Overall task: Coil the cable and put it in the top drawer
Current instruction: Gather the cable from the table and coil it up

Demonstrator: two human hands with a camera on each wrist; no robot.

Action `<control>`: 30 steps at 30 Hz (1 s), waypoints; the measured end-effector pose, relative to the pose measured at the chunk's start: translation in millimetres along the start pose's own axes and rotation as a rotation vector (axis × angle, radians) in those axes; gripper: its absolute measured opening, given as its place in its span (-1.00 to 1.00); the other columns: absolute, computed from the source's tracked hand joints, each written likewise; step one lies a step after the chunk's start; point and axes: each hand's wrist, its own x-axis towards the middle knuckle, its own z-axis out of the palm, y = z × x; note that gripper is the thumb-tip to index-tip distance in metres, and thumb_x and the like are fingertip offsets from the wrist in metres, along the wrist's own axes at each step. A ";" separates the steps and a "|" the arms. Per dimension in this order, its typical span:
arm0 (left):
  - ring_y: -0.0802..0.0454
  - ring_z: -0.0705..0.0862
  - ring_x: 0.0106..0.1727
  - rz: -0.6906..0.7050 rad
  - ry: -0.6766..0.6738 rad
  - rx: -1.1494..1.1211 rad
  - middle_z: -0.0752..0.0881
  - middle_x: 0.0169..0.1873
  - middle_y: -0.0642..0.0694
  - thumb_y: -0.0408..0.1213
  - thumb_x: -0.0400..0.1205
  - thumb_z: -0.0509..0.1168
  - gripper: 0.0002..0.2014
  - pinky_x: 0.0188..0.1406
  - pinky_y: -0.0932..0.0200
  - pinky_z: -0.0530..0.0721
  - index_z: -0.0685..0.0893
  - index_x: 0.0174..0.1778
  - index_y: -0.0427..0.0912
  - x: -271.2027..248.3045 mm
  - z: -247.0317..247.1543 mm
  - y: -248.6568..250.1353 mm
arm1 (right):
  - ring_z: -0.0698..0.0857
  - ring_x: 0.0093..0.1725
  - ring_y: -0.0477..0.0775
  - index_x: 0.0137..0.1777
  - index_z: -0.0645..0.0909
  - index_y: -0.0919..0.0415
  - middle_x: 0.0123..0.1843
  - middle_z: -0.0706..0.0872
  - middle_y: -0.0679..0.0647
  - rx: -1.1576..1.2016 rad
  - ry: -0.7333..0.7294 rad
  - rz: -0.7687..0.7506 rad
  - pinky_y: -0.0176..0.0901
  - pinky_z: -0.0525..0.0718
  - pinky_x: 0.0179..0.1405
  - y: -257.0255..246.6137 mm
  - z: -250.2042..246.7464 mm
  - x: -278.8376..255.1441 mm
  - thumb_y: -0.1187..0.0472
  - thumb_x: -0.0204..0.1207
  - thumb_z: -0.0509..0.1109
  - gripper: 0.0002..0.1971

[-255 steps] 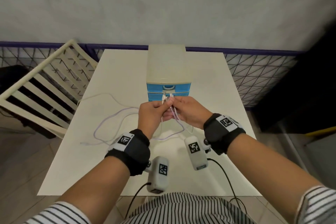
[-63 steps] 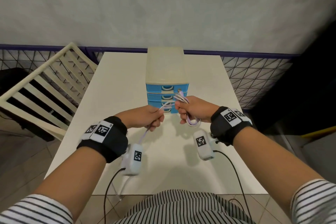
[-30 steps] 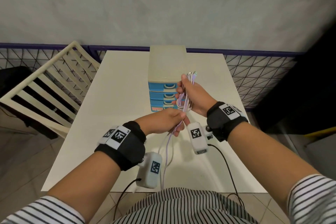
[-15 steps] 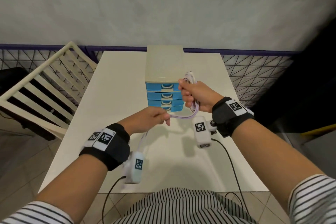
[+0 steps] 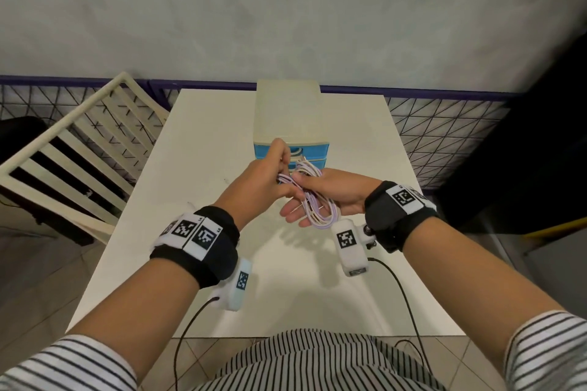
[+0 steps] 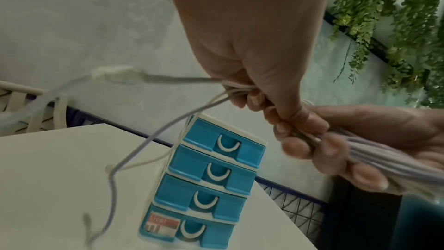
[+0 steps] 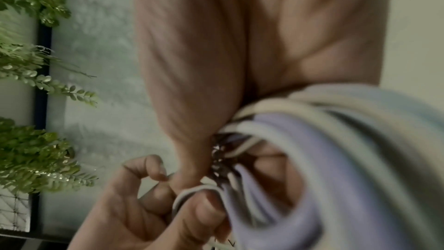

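The lilac and white cable (image 5: 317,206) is gathered into a coil of several loops above the white table (image 5: 197,232). My right hand (image 5: 305,197) holds the coil, thumb on top and fingers underneath. My left hand (image 5: 284,168) meets it from the left and pinches some strands (image 6: 240,87) at the coil's top. A loose end with a connector (image 6: 115,73) trails off to the left, blurred. Just behind the hands stands the cream drawer unit (image 5: 287,114). Its blue top drawer (image 6: 225,140) is closed, as are those below it. In the right wrist view the coil (image 7: 324,140) fills the frame.
A white slatted chair (image 5: 73,149) stands left of the table. A wire mesh fence (image 5: 444,130) runs behind the table along the grey wall. Black leads (image 5: 403,295) hang from the wrist cameras over the table's near edge. Green hanging plants (image 6: 396,26) show beside the wall.
My left hand came up from the lower left to join the right hand at the coil. The right hand dropped from beside the drawer top and turned palm up.
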 end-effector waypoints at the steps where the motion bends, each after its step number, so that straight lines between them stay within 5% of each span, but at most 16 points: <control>1: -0.19 0.65 -0.35 0.008 -0.009 0.005 0.71 -0.35 -0.26 -0.29 0.42 0.50 -0.52 -0.24 -0.13 0.64 0.25 -0.08 0.00 -0.3 -0.5 -0.1 | 0.83 -0.24 0.06 0.06 0.58 0.24 -0.11 0.81 0.26 -0.014 -0.010 0.000 -0.08 0.81 -0.21 0.2 0.9 -0.4 -0.02 0.69 0.12 -0.66; 6: 0.03 0.54 -0.47 0.026 -0.040 0.156 0.65 -0.51 -0.01 -0.24 0.50 0.38 -0.61 -0.36 -0.04 0.57 0.27 0.01 0.05 -0.8 0.2 -4.4 | 0.61 -0.55 -0.11 -0.01 0.60 0.34 -0.35 0.74 0.10 -0.159 -0.036 -0.022 -0.25 0.68 -0.50 0.9 -2.6 -1.2 0.17 0.66 0.25 -0.78; 11: -0.06 0.64 -0.28 -0.125 -0.070 0.194 0.72 -0.30 -0.05 0.12 0.40 0.43 -0.67 -0.26 -0.01 0.61 0.48 -0.14 0.05 1.3 -3.1 -20.1 | 0.57 -0.56 -0.11 -0.24 0.62 0.25 -0.45 0.70 0.04 -0.267 0.025 -0.036 -0.27 0.66 -0.53 -6.1 -3.7 -3.4 0.22 0.59 0.37 -0.82; 14: 0.06 0.52 -0.37 -0.146 -0.128 0.213 0.56 -0.43 0.06 0.08 0.50 0.38 -0.72 -0.39 0.17 0.43 0.49 -0.39 0.05 1.0 -9.7 -26.2 | 0.54 -0.57 -0.09 -0.10 0.61 0.34 -0.45 0.63 0.07 -0.330 0.136 -0.080 -0.25 0.64 -0.52 -7.8 -8.9 0.0 0.21 0.60 0.36 -0.83; 16: 0.01 0.49 -0.38 -0.200 -0.248 0.216 0.51 -0.45 0.02 0.03 0.61 0.24 -0.70 -0.39 0.19 0.39 0.53 -0.35 -0.06 -1.1 -17.0 -30.2 | 0.50 -0.58 -0.10 0.02 0.62 0.38 -0.44 0.55 0.07 -0.381 0.248 -0.109 -0.28 0.63 -0.52 -7.8 -17.2 0.6 0.21 0.64 0.30 -0.79; 20: 0.08 0.35 -0.49 -0.333 -0.349 -0.112 0.39 -0.45 0.00 -0.07 0.73 -0.02 -0.65 -0.27 0.15 0.47 0.46 -0.32 -0.09 -5.6 -16.9 -22.6 | 0.45 -0.51 -0.02 -0.09 0.56 0.26 -0.43 0.45 0.06 -0.357 0.444 -0.155 -0.17 0.58 -0.44 -4.9 -25.5 8.7 0.20 0.71 0.15 -0.78; 24: 0.09 0.33 -0.45 -0.228 -0.263 -0.100 0.38 -0.43 0.01 -0.11 0.75 -0.09 -0.68 -0.34 0.15 0.53 0.35 -0.31 -0.05 -0.5 1.8 -4.1 | 0.45 -0.46 0.02 -0.06 0.45 0.25 -0.42 0.41 0.09 -0.296 0.478 -0.213 -0.05 0.59 -0.30 -3.5 -12.2 17.8 -0.08 0.66 0.15 -0.64; 27: 0.09 0.35 -0.40 -0.171 -0.233 -0.015 0.41 -0.40 0.02 -0.10 0.75 -0.09 -0.68 -0.37 0.19 0.46 0.34 -0.32 -0.01 1.7 9.5 -2.3 | 0.41 -0.45 -0.01 -0.13 0.44 0.20 -0.40 0.35 0.06 -0.063 0.369 -0.145 -0.14 0.55 -0.31 -5.4 -6.4 18.1 -0.42 0.47 0.10 -0.40; 30: 0.04 0.46 -0.28 -0.118 -0.225 0.018 0.48 -0.34 0.04 -0.12 0.75 -0.09 -0.73 -0.21 0.16 0.42 0.40 -0.24 0.05 1.7 15.8 2.0 | 0.53 -0.42 0.04 -0.20 0.58 0.26 -0.39 0.45 0.17 0.071 0.214 -0.094 -0.08 0.66 -0.11 -6.3 0.5 18.8 -0.47 0.43 0.10 -0.29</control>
